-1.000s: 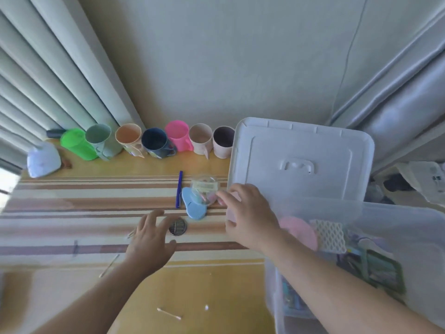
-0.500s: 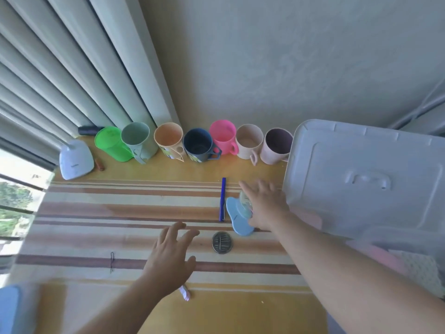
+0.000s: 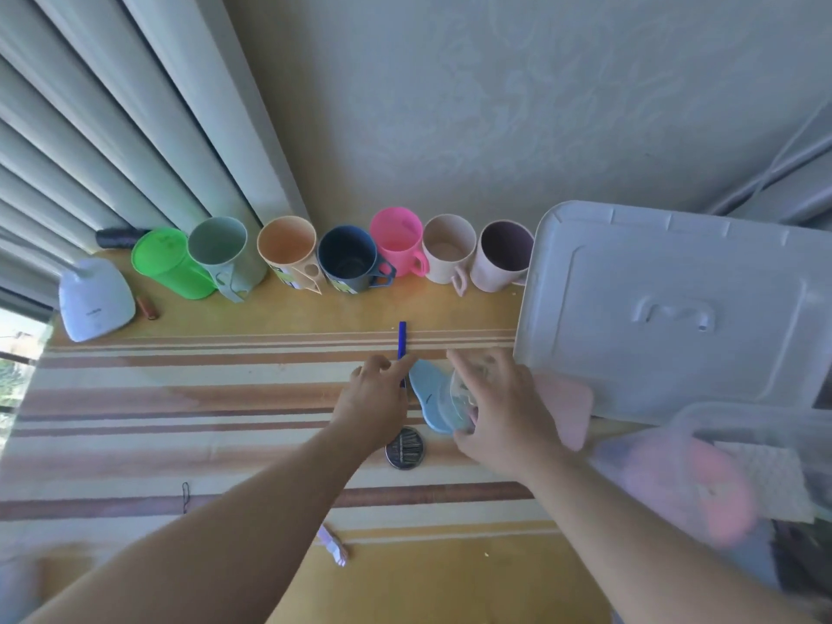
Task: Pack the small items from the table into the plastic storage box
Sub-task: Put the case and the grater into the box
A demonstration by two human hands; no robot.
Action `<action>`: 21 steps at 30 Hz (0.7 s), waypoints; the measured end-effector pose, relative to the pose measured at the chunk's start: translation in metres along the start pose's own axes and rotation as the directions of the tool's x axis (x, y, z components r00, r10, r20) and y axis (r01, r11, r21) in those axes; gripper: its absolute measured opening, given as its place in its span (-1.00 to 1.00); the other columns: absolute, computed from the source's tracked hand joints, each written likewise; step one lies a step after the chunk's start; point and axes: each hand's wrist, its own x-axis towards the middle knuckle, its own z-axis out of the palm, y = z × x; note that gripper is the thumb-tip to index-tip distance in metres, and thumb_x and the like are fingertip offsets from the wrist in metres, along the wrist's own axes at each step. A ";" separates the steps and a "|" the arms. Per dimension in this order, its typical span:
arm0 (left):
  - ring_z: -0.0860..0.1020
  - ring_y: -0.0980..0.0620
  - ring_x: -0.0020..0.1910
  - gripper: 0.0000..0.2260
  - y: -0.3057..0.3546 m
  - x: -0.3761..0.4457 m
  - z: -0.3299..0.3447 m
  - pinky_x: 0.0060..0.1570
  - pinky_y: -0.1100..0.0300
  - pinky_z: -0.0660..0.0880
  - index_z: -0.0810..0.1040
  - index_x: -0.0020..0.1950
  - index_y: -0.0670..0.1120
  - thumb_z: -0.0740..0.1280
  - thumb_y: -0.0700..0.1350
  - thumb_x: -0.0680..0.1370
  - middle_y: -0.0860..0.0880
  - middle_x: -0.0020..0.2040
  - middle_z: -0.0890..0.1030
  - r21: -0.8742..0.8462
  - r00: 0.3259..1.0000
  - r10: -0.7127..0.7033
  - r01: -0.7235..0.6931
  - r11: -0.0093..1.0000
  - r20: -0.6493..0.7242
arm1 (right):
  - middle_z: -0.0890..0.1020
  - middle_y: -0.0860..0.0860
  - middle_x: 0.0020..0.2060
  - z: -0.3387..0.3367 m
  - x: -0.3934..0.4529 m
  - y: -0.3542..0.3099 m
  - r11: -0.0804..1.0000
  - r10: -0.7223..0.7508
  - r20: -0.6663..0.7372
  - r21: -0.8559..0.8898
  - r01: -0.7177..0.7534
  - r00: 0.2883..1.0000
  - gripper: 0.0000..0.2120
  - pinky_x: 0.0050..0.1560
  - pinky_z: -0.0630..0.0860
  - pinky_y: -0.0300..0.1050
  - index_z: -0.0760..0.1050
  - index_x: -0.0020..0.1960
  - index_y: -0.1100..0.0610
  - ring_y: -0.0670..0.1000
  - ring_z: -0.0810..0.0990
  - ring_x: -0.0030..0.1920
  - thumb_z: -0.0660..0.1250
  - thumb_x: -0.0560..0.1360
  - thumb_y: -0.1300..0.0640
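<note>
My right hand is closed around a small clear round container lifted just above a light blue flat piece on the striped table. My left hand reaches over the lower end of a blue pen, fingers spread, touching or nearly touching it. A round dark needle case lies just below both hands. The clear plastic storage box stands at the right with pink and white items inside. Its grey lid leans behind it.
A row of coloured mugs lines the wall. A white object sits far left by the curtain. A hairpin and a small pink bundle lie near the front. A pink pad rests beside the lid.
The left hand moved forward from near the needle case up to the pen. The right hand closed on the clear round container and tilted it up off the blue piece.
</note>
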 end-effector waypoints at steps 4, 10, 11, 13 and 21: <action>0.39 -0.18 0.12 -0.57 0.015 0.028 0.008 0.11 -0.05 0.52 0.24 0.51 0.30 0.14 0.16 0.63 -0.11 0.23 0.31 0.046 0.994 -0.074 0.071 0.996 0.081 | 0.25 0.03 0.41 0.000 -0.032 -0.001 1.000 0.025 -0.008 0.018 -0.025 1.000 0.01 -0.09 0.63 0.08 0.05 0.58 -0.31 0.15 0.36 0.27 0.56 0.31 -0.02; 0.29 -0.13 0.17 -0.39 0.018 0.009 0.028 0.01 -0.02 0.55 0.33 0.32 0.19 0.23 0.50 0.40 -0.06 0.28 0.22 0.294 0.995 0.034 -0.061 0.954 0.094 | 0.25 -0.01 0.44 -0.005 -0.053 0.004 0.998 0.055 -0.013 0.034 -0.055 0.998 -0.08 -0.08 0.65 0.06 0.13 0.55 -0.29 0.12 0.34 0.32 0.53 0.34 0.03; 0.29 -0.13 0.17 -0.39 0.019 0.005 0.029 0.02 -0.03 0.55 0.34 0.31 0.18 0.27 0.49 0.40 -0.05 0.29 0.22 0.308 0.995 0.035 -0.062 0.949 0.094 | 0.25 -0.02 0.45 -0.006 -0.055 0.004 0.998 0.058 -0.016 0.041 -0.057 0.998 -0.08 -0.08 0.65 0.06 0.14 0.54 -0.29 0.11 0.34 0.31 0.53 0.33 0.04; 0.33 -0.15 0.16 -0.44 0.020 -0.002 0.030 0.06 -0.04 0.54 0.38 0.32 0.19 0.36 0.41 0.42 -0.03 0.30 0.26 0.274 0.993 0.033 -0.063 0.960 0.112 | 0.23 -0.03 0.46 -0.005 -0.059 0.004 0.997 0.059 -0.010 0.050 -0.059 0.998 -0.08 -0.09 0.65 0.06 0.14 0.53 -0.30 0.12 0.35 0.31 0.53 0.32 0.06; 0.45 -0.09 -0.01 -0.65 0.002 -0.023 0.027 -0.07 0.07 0.40 0.50 0.25 0.21 0.43 0.16 0.48 -0.03 0.14 0.46 0.227 0.930 0.148 -0.232 0.946 0.336 | 0.05 -0.01 0.63 0.003 -0.080 0.001 0.997 0.037 0.004 0.070 -0.037 0.999 -0.04 0.05 0.63 0.14 0.08 0.57 -0.31 0.18 0.34 0.36 0.53 0.35 0.08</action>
